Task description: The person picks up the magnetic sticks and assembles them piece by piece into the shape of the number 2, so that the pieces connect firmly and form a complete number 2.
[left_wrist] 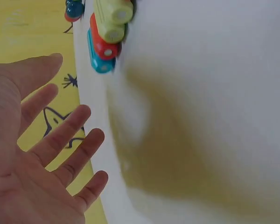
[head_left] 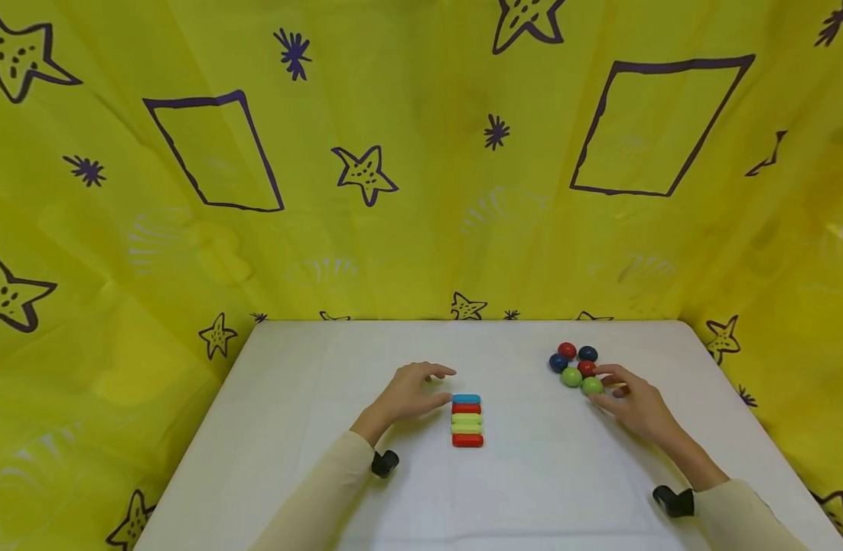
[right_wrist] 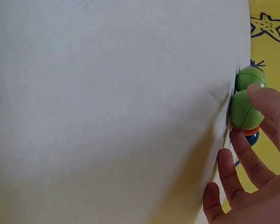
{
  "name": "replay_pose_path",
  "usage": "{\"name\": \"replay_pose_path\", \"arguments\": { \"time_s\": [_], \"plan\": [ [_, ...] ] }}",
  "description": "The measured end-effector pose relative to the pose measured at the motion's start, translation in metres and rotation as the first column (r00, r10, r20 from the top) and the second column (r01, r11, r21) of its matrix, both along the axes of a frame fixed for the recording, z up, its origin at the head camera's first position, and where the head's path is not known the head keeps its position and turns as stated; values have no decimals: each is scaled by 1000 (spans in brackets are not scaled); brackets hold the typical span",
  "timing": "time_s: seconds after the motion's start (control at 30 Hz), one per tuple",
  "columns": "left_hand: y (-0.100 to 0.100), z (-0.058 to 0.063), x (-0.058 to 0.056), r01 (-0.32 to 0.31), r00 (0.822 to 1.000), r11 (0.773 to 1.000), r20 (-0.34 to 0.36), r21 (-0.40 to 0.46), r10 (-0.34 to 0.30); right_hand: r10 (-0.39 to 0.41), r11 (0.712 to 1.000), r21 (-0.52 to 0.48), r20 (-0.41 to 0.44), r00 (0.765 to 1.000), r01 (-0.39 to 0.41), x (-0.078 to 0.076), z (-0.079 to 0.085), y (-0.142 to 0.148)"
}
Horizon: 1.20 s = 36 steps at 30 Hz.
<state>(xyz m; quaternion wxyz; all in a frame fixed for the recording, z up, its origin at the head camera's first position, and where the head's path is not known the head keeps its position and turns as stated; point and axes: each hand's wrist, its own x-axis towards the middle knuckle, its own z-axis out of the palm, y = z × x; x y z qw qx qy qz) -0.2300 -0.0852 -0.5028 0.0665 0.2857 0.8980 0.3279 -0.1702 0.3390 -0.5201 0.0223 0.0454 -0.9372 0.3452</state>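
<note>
The nearest green ball [head_left: 591, 387] sits at the close right corner of the bunch of balls [head_left: 571, 376], between the right hand [head_left: 636, 407]'s thumb and finger, which pinch it — the left hand [head_left: 408, 394], fingers spread and holding nothing, is well apart, beside the blue bar [head_left: 467, 399].

Booth-like setup: yellow star-patterned curtain [head_left: 421, 245] on 3 sides, white-covered table [head_left: 532, 490].
</note>
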Motion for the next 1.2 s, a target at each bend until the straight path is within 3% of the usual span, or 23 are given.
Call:
{"name": "replay_pose_path", "arguments": {
  "time_s": [0.17,0.37,0.53,0.93,1.2],
  "plan": [
    [20,-6,-5,0,1000,1000,30,-27,0,-6,1000,3,11,1000,6,0,2,-2],
    [31,-8,-6,19,999,999,43,-51,-17,-18,1000,6,26,1000,18,1,2,-5],
    [35,-8,-6,41,998,996,42,-76,-38,-27,1000,10,35,999,27,1,1,-5],
    [36,-2,-8,29,996,994,83,-108,-20,-23,1000,7,60,998,22,-2,2,-4],
    [39,-2,-12,69,997,983,55,-170,-60,-10,1000,25,51,999,9,0,5,-5]
  ]
}}
